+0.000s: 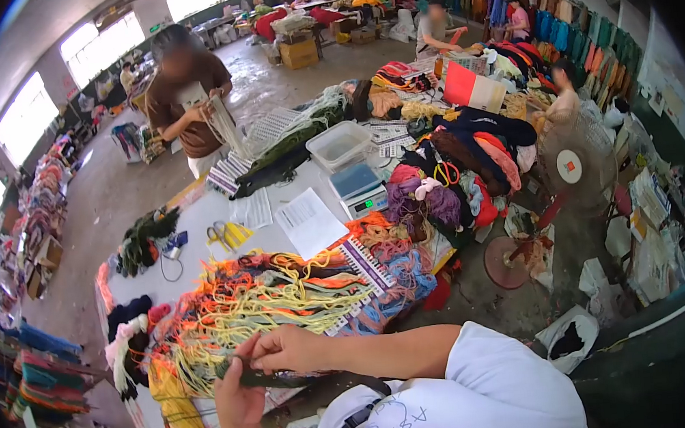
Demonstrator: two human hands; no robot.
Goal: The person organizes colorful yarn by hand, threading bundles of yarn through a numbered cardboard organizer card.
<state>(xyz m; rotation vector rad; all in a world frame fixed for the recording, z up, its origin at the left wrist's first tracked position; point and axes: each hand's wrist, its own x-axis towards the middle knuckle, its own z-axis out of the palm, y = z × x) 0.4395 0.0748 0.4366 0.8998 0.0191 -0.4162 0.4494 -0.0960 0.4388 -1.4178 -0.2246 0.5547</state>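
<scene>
Both my hands meet at the near edge of the table, over a spread of yellow, orange and green yarn (284, 288). My left hand (238, 394) has its fingers closed round a dark green strand bundle (259, 379). Against it, my right hand (285, 349) pinches the same dark green yarn near the left fingertips. A punched white and purple card strip (366, 266) lies across the yarn to the right. Yellow yarn (177, 404) hangs over the table edge at left.
Beyond the yarn are a paper sheet (311, 222), scissors (221, 236), a scale (366, 202) and a clear plastic box (338, 145). A co-worker (186, 97) stands across the table holding pale strands. A fan (569, 166) stands at right; more people sit farther back.
</scene>
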